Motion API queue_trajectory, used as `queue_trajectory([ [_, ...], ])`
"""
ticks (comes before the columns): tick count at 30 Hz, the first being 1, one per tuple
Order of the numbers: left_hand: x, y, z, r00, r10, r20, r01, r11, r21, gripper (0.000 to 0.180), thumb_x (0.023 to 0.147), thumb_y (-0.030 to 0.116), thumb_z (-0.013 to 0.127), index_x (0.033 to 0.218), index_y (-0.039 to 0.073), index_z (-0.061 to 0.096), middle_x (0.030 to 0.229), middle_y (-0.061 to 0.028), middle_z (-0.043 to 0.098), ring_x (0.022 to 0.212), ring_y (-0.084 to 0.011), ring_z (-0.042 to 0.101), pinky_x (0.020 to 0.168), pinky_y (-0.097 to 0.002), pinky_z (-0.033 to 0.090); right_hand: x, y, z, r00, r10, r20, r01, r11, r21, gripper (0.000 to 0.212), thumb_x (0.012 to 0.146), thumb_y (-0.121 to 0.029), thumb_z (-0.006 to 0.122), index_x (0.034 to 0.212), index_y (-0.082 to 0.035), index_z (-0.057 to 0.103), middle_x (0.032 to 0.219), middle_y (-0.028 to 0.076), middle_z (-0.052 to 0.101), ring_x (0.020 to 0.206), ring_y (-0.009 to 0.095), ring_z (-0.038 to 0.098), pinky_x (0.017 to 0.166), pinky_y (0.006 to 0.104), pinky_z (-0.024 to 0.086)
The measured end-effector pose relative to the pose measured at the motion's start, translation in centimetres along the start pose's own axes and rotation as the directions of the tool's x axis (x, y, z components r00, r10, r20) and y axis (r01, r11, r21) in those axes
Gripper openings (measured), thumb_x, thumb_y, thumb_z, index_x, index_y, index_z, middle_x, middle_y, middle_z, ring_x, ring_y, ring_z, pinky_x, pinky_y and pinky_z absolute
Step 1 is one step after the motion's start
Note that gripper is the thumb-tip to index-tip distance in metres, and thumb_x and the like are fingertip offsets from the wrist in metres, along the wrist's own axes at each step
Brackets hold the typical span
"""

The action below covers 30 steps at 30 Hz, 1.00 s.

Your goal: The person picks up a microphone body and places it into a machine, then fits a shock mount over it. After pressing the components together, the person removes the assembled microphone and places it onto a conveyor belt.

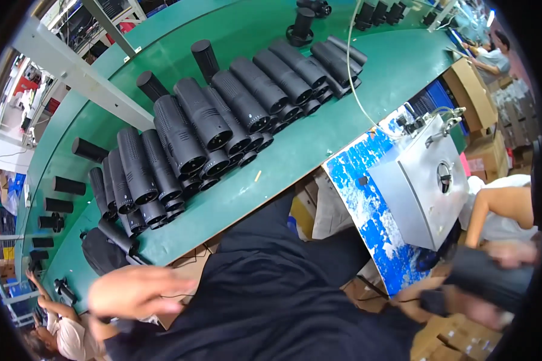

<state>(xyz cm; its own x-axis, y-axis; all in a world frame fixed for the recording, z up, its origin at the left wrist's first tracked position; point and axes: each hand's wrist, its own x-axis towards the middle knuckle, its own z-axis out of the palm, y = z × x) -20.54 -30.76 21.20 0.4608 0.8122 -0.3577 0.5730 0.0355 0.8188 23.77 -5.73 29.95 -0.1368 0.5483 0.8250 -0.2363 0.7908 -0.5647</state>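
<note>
My left hand [140, 291] is at the lower left, in front of the green bench edge. Its fingers are stretched out, slightly blurred, and nothing is in them. At the lower right my right hand [474, 309] is under a black cylindrical housing [491, 278] and grips it; motion smears both. A co-worker's hand [512, 254] is on the upper side of that same housing. Many similar black cylindrical housings [247, 99] lie stacked in rows on the green bench [295, 174], their round ends toward me.
A grey metal box-shaped machine [418, 180] stands on a worn blue-and-white table [358, 198] to my right. Shorter black cylinders [69, 185] stand along the bench's far side. A white post [84, 69] crosses at left. Cardboard boxes [485, 153] and co-workers are around.
</note>
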Motion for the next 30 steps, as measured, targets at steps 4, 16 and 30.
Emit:
queue_trajectory([
  [4,3.3,-14.2,14.2,0.822,-0.459,-0.336,0.428,0.888,-0.167,0.034,0.106,0.024,0.063,0.134,0.004,0.064,0.112,-0.0131,0.073,0.098,-0.0271,0.072,0.084,-0.0375,0.057,-21.3,9.4,4.3,0.422,0.899,0.113,-0.893,0.392,0.222,0.074,0.095,-0.050,0.069,0.150,-0.008,0.043,0.099,0.016,0.066,0.077,0.026,0.069,0.071,0.0392,0.061],
  [16,-10.5,-22.6,50.2,0.454,-0.728,0.514,0.889,0.336,-0.311,0.045,0.100,0.034,0.059,0.135,0.006,0.061,0.115,-0.0187,0.072,0.110,-0.0378,0.067,0.094,-0.0506,0.052,-32.7,12.7,4.0,0.094,0.976,0.195,-0.938,0.021,0.346,0.067,0.109,-0.053,0.048,0.159,-0.009,0.038,0.112,0.011,0.059,0.091,0.025,0.062,0.084,0.0405,0.055],
  [30,-10.0,-27.0,48.8,0.193,-0.954,0.232,0.979,0.203,0.019,0.044,0.091,0.028,0.062,0.131,0.012,0.070,0.135,-0.0200,0.068,0.133,-0.0381,0.059,0.109,-0.0580,0.046,-31.7,14.8,7.2,0.032,0.962,0.272,-0.929,-0.071,0.363,0.066,0.109,-0.054,0.050,0.156,-0.009,0.041,0.116,0.009,0.060,0.094,0.023,0.061,0.086,0.0396,0.054],
])
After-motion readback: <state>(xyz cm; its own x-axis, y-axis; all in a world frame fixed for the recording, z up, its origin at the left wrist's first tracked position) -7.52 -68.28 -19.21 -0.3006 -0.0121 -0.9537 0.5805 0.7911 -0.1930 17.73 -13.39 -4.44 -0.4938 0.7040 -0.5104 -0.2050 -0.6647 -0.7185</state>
